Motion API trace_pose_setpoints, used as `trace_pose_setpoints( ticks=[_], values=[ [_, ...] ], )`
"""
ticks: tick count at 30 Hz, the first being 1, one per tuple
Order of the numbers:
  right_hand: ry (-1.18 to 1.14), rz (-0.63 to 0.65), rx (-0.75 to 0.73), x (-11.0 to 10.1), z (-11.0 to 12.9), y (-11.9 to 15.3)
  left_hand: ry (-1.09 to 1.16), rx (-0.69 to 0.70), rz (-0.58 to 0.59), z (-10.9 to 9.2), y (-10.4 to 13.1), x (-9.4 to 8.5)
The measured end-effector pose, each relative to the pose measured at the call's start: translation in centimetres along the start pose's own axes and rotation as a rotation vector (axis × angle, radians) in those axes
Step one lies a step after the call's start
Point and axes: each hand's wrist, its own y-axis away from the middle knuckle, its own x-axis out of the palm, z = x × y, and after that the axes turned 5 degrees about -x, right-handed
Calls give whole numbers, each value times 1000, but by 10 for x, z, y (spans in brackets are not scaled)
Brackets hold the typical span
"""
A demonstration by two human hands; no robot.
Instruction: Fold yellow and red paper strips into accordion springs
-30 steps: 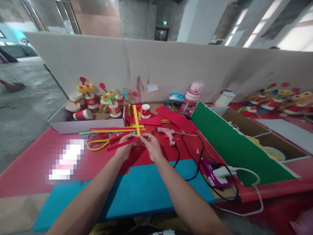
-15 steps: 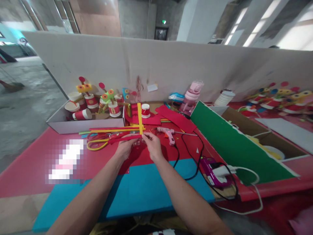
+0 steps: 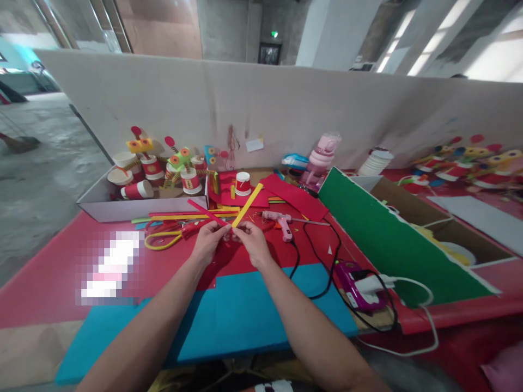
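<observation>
Blue sheet (image 3: 232, 316), yellow strip (image 3: 249, 204) beyond edge

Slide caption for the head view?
Left hand and right hand pinch red strip and yellow strip in a V near pink glue gun.

A glue gun (image 3: 285, 222) blocks the way just right of the right grip (image 3: 251, 240); nearward, room lies between the forearms (image 3: 304, 316).

The left hand (image 3: 207, 243) and right hand (image 3: 252, 243) together pinch a red strip (image 3: 205, 210) and a yellow strip (image 3: 248, 203).
</observation>
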Motion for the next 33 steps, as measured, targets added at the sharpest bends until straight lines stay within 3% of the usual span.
trace_pose_setpoints(
  ticks=[8, 18, 25, 29, 33],
  values=[
    [-9, -25, 2, 0, 1, 0, 25, 35, 36, -3, 4, 3],
    [-37, -53, 25, -1, -1, -1, 18, 9, -3, -2, 3, 3],
    [54, -59, -57, 0, -5, -2, 58, -9, 49, -5, 5, 5],
    [78, -76, -120, 1, -6, -1, 4, -26, 78, -6, 6, 5],
    [67, -29, -75, -1, -4, -1, -84, 28, 55, -6, 5, 3]
  ],
)
